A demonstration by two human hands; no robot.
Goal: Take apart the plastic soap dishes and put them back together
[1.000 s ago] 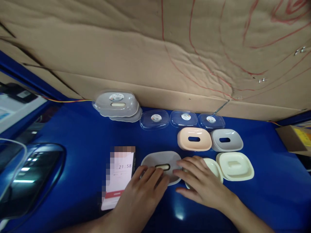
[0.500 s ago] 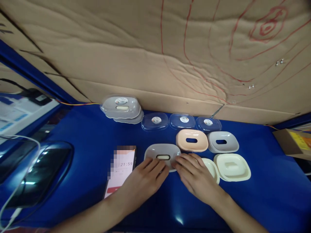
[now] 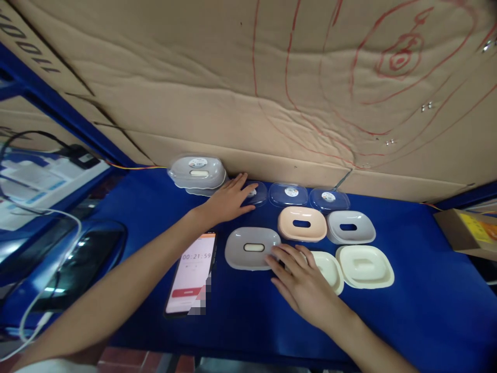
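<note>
My left hand (image 3: 229, 199) reaches to the back of the table, its fingers spread over the left end of a clear plastic lid (image 3: 259, 195) with a round label. Whether the fingertips touch the lid I cannot tell. A grey soap dish (image 3: 236, 259) with a cream insert in its slot lies in front of me. Beside its right edge is my right hand (image 3: 301, 274), fingers stretched and apart, partly covering a cream tray (image 3: 328, 267). Another cream tray (image 3: 367, 267) sits to the right. Behind them stand a peach dish (image 3: 285, 223) and a grey slotted dish (image 3: 334, 225).
Two more clear lids (image 3: 279, 196) (image 3: 330, 203) lie along the cardboard wall (image 3: 186, 119). At the back left is a stack of grey dishes under a lid (image 3: 180, 173). A phone (image 3: 190, 274) showing a timer lies left. A cardboard box (image 3: 450, 228) stands far right.
My left hand has left the grey dish and moved up to the leftmost clear lid at the back. My right hand stays by the dish's right edge. The view has shifted slightly.
</note>
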